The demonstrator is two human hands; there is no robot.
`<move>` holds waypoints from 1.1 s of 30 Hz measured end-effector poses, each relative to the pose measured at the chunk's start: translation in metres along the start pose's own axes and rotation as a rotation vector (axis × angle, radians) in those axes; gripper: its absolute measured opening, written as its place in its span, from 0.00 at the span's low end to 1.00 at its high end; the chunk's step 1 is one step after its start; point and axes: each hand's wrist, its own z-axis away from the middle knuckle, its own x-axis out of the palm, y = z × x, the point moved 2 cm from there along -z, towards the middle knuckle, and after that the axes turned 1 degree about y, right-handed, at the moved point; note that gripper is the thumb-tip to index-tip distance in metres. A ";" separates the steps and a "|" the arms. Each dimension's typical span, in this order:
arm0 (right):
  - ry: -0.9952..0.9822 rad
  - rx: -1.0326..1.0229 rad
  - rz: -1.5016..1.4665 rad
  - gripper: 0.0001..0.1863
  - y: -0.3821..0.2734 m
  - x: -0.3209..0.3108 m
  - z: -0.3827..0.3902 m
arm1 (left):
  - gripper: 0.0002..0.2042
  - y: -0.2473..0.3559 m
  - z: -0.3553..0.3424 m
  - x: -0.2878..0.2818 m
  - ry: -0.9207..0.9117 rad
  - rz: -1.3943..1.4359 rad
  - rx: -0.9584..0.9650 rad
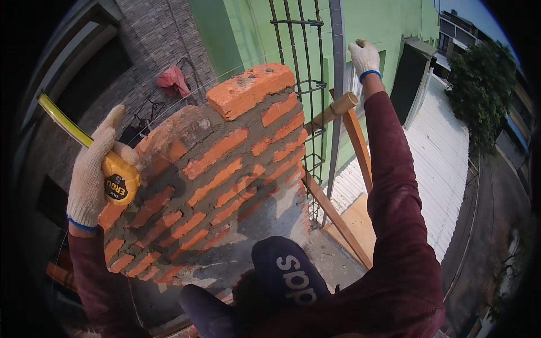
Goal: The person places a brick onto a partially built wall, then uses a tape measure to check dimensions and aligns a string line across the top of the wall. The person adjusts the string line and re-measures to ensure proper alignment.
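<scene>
My left hand (pixel 93 174), in a white knit glove with a blue cuff, is closed around a yellow tape measure (pixel 120 179). The tape's yellow blade (pixel 65 121) sticks out past the fingers, up and to the left. Just right of this hand rises a brick wall (pixel 220 152) with grey mortar joints. One orange brick (pixel 251 90) lies on top of it at the far end. My right hand (pixel 365 58), gloved alike, is raised with curled fingers beside a grey upright bar (pixel 338 84). What those fingers hold, if anything, cannot be made out.
A tied rebar cage (pixel 310 84) stands at the wall's end, before a green wall (pixel 242 34). A thin line runs above the bricks. Wooden braces (pixel 338 219) and a round pole (pixel 338 107) slant nearby. White corrugated roofing (pixel 439 163) and a street lie below right.
</scene>
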 end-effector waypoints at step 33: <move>-0.150 0.121 -0.272 0.26 0.024 0.077 -0.092 | 0.15 -0.009 -0.040 -0.055 0.126 -0.806 -0.041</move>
